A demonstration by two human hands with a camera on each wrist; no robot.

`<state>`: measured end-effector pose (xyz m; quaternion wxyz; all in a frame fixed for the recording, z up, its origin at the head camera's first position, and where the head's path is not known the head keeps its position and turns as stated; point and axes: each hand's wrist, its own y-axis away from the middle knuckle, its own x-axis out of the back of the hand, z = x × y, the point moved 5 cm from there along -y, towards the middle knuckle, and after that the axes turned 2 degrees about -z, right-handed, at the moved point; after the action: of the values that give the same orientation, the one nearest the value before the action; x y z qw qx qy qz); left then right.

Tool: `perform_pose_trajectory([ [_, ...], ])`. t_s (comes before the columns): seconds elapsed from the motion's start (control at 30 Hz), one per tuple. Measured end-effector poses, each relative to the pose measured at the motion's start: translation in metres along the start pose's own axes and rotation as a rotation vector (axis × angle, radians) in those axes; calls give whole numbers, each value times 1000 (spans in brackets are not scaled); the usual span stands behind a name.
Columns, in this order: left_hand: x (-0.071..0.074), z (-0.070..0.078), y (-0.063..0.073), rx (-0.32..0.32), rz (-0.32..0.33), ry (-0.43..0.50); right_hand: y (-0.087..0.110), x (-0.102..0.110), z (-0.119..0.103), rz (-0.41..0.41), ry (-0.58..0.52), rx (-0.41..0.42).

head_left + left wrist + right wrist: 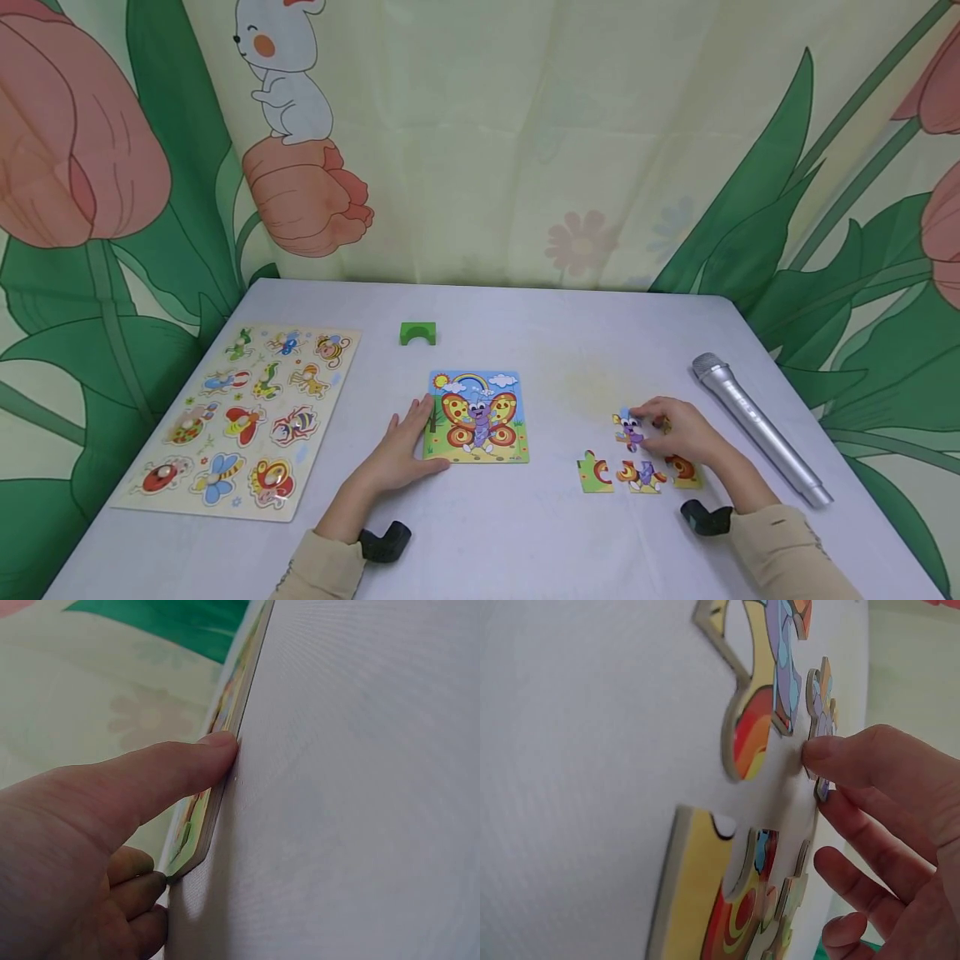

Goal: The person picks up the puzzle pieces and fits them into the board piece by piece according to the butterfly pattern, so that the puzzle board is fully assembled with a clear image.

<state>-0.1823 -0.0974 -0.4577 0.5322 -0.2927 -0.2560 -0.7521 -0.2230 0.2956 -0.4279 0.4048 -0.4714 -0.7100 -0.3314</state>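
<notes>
Your left hand [397, 452] is unclenched, fingers at the left edge of the butterfly picture [480, 417], thumb against its near edge; your right hand [682, 431] pinches the face piece [627, 428] between thumb and index finger, can't tell if lifted. Flowered backdrop [480, 167] stands behind the white counter [510, 542]. Insect board [299, 487] lies flat, left of your left hand. Silver microphone [763, 431] lies slantwise, right of your right hand. Butterfly picture is flat between your hands, close to the left. Three loose pieces [642, 478] line up just nearer you than the face piece; another is mostly hidden by your right hand. Green arch block [417, 329] sits beyond the butterfly picture.
</notes>
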Motion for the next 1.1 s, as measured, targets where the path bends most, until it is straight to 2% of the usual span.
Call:
perform_pose_trajectory([
  [0.43,-1,-2,-2,-1,8,3,-5,2,-13,45,-15,-2],
  [0.73,-1,-2,-2,4,6,0,-17,0,-31,44,-46,68],
  [1.1,-2,-3,-2,8,11,-2,-34,-6,-64,27,-92,177],
])
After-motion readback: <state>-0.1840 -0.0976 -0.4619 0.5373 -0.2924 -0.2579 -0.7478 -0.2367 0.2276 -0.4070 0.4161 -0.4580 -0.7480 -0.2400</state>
